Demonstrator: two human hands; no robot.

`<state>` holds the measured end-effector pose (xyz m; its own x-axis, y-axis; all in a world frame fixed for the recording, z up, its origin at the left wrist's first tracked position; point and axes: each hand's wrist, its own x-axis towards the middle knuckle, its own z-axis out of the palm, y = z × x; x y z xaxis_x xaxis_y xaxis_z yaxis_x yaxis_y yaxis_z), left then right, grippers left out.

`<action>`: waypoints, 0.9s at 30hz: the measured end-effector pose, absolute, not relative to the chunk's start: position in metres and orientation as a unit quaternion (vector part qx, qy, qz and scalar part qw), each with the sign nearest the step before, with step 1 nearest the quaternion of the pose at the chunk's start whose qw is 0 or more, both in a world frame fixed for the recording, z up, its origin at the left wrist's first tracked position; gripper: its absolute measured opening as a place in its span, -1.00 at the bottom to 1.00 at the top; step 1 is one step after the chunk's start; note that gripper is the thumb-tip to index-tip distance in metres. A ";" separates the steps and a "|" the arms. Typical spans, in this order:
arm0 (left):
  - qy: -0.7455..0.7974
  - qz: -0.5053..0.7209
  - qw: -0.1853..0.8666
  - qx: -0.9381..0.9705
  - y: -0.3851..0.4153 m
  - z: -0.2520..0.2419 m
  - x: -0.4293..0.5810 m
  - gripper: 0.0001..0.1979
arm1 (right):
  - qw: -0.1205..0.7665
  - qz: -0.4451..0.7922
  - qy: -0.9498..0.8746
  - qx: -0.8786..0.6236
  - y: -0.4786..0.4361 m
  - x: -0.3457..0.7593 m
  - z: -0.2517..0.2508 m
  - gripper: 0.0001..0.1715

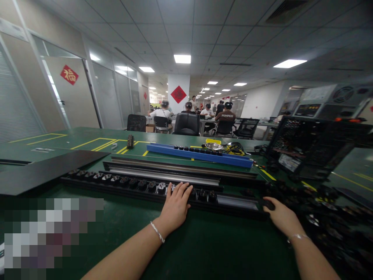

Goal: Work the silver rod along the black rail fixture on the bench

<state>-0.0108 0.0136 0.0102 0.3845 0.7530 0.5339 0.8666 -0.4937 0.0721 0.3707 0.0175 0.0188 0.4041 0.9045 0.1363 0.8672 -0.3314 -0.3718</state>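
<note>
1. Head view: a long black track [237, 203] lies on the green desk [221, 241], a row of small modules [142, 184] along it and a bare stretch towards its right end.
2. The left hand [176, 208] lies over the track's row, right of its middle, fingers loosely extended; it hides what is beneath, so I cannot tell whether its grip has hold of a module or merely rests.
3. At the track's right end, the right hand [281, 216] has its grip closed around a small dark piece [268, 203].
4. Likeliest trouble: sideways pressure from the left hand could send modules sliding into the bare stretch, if they sit loose.
5. A skewed push on the dark piece might jam it against the track's end — or shift the whole track.
6. Right of the track lie loose dark parts [335, 229]; a piece dropped there would be hard to pick out.
7. Just beyond the track, a silvery rail [175, 176] could be knocked by a backward shove.
</note>
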 end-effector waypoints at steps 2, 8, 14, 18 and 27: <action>-0.491 -0.258 0.112 -0.825 0.014 0.010 -0.011 -0.44 | 0.193 0.050 -0.546 -0.814 0.018 0.371 0.018 -0.53; -0.487 -0.260 0.110 -0.827 0.013 0.011 -0.011 -0.43 | 0.188 0.047 -0.547 -0.814 0.020 0.374 0.012 -0.50; -0.490 -0.261 0.120 -0.823 0.014 0.010 -0.011 -0.44 | 0.171 0.034 -0.530 -0.830 0.022 0.375 0.016 -0.50; -0.489 -0.256 0.124 -0.824 0.014 0.010 -0.011 -0.44 | 0.150 0.040 -0.490 -0.858 0.017 0.373 0.023 -0.49; -0.488 -0.256 0.120 -0.826 0.014 0.010 -0.011 -0.43 | 0.127 0.032 -0.433 -0.892 0.016 0.397 0.012 -0.38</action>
<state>-0.0111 0.0139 0.0102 0.3938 0.7441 0.5396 0.8668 -0.4959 0.0514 0.3966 0.0162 0.0119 0.6230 0.7804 0.0523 0.7639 -0.5927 -0.2553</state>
